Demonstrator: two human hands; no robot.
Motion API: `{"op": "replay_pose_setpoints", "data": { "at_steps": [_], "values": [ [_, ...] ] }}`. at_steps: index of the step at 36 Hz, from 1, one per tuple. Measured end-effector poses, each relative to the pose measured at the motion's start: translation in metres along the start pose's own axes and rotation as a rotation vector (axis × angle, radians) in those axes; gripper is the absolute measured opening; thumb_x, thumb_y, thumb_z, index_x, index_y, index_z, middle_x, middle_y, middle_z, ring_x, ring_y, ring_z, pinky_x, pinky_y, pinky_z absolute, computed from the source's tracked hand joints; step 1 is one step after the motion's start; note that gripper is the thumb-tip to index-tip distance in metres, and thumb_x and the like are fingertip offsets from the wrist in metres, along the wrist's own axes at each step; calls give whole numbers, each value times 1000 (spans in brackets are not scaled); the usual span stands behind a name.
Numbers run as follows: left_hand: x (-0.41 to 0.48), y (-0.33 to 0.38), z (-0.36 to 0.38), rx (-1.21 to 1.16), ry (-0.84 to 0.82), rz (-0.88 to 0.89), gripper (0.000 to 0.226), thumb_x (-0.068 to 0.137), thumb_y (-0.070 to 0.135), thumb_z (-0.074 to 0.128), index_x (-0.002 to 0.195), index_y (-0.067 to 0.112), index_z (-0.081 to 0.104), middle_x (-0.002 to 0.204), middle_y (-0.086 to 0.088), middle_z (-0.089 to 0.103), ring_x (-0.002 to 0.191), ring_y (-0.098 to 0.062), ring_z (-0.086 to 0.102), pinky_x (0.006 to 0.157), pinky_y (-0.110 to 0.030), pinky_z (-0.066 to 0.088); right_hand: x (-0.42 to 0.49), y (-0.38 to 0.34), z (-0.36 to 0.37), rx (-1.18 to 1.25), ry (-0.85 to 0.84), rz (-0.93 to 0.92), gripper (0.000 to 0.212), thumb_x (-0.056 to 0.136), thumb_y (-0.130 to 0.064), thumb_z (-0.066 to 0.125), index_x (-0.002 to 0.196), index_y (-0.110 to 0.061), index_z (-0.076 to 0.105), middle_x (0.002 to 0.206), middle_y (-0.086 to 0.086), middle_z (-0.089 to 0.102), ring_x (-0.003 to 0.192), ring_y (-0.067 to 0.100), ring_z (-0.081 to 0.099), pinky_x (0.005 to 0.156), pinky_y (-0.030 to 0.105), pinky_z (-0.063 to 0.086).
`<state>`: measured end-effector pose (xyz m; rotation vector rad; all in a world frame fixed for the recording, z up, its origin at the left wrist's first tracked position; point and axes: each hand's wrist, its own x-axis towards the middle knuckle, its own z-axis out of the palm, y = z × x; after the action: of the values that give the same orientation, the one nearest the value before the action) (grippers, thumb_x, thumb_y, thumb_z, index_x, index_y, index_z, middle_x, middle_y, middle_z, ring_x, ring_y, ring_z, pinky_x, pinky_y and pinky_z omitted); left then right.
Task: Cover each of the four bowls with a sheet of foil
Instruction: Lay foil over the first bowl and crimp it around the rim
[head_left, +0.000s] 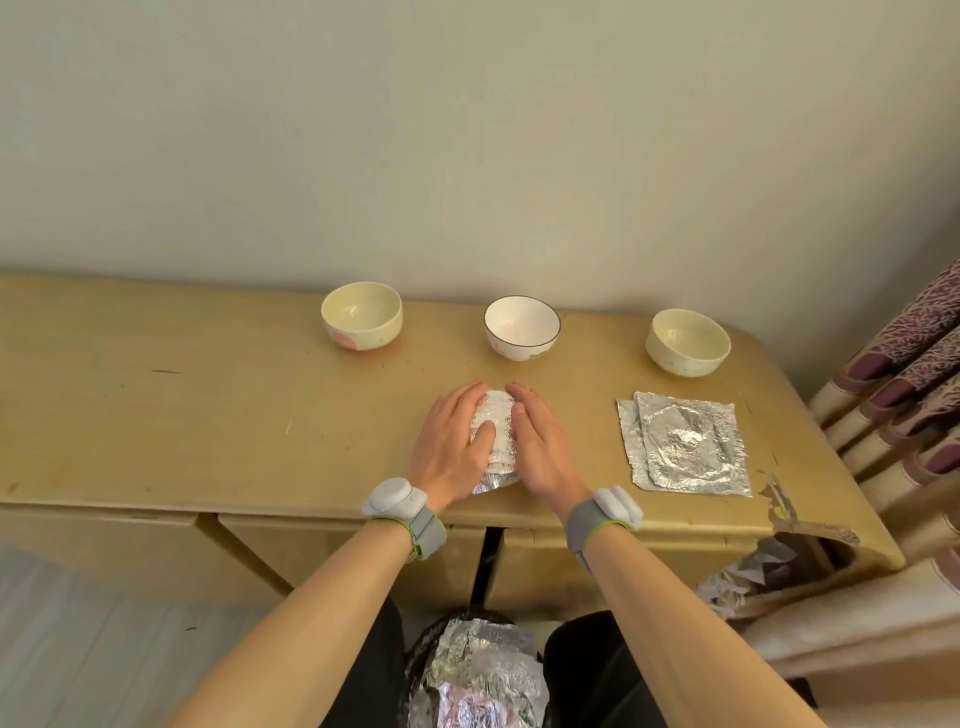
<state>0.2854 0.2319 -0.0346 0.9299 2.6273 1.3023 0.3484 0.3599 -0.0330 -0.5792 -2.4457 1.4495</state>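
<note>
A foil-wrapped bowl stands near the front edge of the tan table. My left hand presses the foil against its left side and my right hand presses its right side, fingers fairly straight. Three uncovered bowls line the back: a cream one with a pink mark, a white one with a dark rim, and a cream one at the right. A small stack of flat foil sheets lies to the right of my hands.
Crumpled foil fills a dark bin between my knees, below the table. More crumpled foil sits in a container under the table's chipped right corner. A patterned curtain hangs at the far right. The wall runs close behind the bowls.
</note>
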Motion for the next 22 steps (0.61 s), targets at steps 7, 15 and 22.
{"op": "replay_pose_setpoints", "data": {
  "at_steps": [7,15,22],
  "values": [
    [-2,8,-5,35,21,-48,66,81,48,40,139,18,51,140,2,39,130,-17,36,113,-38,27,-6,-4,0,103,21,120,59,89,-62,42,136,-28,45,138,-4,53,129,20,50,109,46,42],
    [-4,14,-22,97,-117,-131,70,83,52,37,151,36,32,146,7,28,140,-14,20,116,-40,15,-21,-14,-13,95,59,88,50,99,-52,40,141,-26,48,143,-2,50,136,17,41,111,33,31],
    [-22,9,-26,-243,126,-503,51,96,40,42,145,26,41,147,-10,35,124,-23,42,104,-37,33,-16,-6,-22,291,118,407,72,88,-73,29,144,-29,38,137,1,57,125,26,55,111,48,40]
  ]
}}
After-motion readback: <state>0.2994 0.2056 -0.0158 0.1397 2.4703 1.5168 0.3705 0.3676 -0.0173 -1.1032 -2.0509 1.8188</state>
